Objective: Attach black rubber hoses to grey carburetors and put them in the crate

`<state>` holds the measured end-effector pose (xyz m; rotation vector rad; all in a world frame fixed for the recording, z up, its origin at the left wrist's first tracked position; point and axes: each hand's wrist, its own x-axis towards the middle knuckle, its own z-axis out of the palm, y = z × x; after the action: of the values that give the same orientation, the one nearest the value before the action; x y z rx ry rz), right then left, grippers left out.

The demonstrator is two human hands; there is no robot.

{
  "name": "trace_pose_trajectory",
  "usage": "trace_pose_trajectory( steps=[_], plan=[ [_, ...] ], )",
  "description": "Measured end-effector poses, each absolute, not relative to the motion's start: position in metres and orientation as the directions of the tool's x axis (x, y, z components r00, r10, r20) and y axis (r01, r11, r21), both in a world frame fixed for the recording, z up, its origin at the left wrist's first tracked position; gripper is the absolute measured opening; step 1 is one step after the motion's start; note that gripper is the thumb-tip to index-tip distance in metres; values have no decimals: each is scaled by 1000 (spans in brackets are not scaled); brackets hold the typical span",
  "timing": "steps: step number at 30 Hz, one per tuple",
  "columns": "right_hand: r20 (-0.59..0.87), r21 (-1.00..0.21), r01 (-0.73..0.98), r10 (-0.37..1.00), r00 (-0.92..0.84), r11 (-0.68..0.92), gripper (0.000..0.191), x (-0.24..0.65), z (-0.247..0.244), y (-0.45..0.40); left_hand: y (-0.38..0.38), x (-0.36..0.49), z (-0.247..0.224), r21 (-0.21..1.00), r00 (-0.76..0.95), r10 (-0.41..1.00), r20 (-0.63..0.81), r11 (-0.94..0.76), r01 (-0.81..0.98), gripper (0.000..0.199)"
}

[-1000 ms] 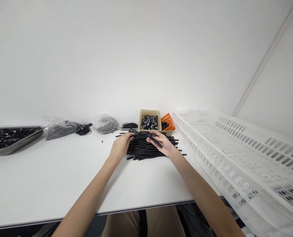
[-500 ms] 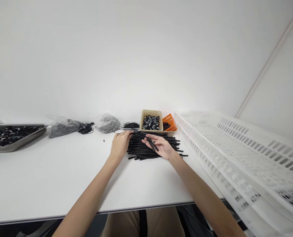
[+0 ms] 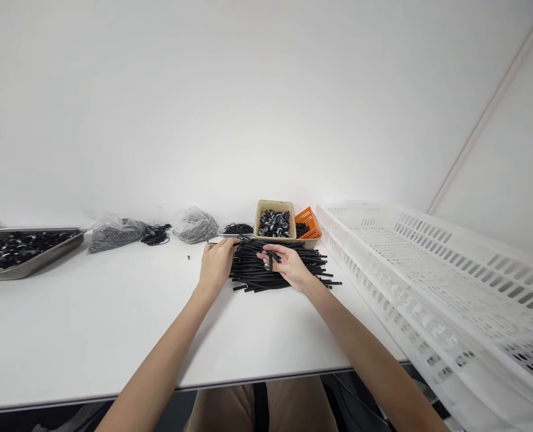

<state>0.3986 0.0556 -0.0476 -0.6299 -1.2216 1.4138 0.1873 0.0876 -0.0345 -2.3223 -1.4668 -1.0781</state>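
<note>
A pile of thin black rods (image 3: 252,279) lies crosswise on the white table, under both hands. My left hand (image 3: 218,261) is at the pile's left end, its fingers pinched round the end of a thin black rod. Over the middle of the pile, my right hand (image 3: 288,264) is closed on small black pieces (image 3: 271,259), with a silvery bit showing near its fingertips. Behind the pile stands a beige bin (image 3: 275,207) of black and grey ring-like parts.
An orange basket (image 3: 312,221) leans beside the beige bin. Large white perforated crates (image 3: 383,264) take up the right. Along the wall lie black rings (image 3: 238,229), clear bags (image 3: 196,225) and a metal tray (image 3: 36,264) of black parts at far left.
The black pieces in my right hand have turned and now point more steeply down, and its fingers are more curled. My left hand has shifted slightly left.
</note>
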Motion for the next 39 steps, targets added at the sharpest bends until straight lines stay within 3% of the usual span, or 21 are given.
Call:
trace_pose_trajectory(
  steps=[9,15,19,23,28,34,39],
  plan=[
    [327,-899,-283,942,77,336,41,397,-55,68,92,189,-40,210,237,708,665,-482,851,27],
    [556,-829,114,781,284,548,16,405,-53,69,88,198,-41,208,239,713,659,-478,853,28],
    [631,-773,334,708,317,540,12,409,-53,69,86,200,-41,246,254,735,629,-498,832,29],
    [582,-799,432,720,378,419,20,411,-53,69,86,199,-42,230,261,728,634,-500,835,29],
    [493,-861,346,777,391,373,21,410,-50,67,88,197,-44,225,272,688,673,-540,811,29],
    [274,-945,-44,860,431,323,17,415,-55,78,83,199,-44,259,240,670,703,-555,791,24],
    [151,-916,-273,884,443,293,19,420,-56,83,77,204,-43,259,223,600,769,-610,749,24]
  ],
)
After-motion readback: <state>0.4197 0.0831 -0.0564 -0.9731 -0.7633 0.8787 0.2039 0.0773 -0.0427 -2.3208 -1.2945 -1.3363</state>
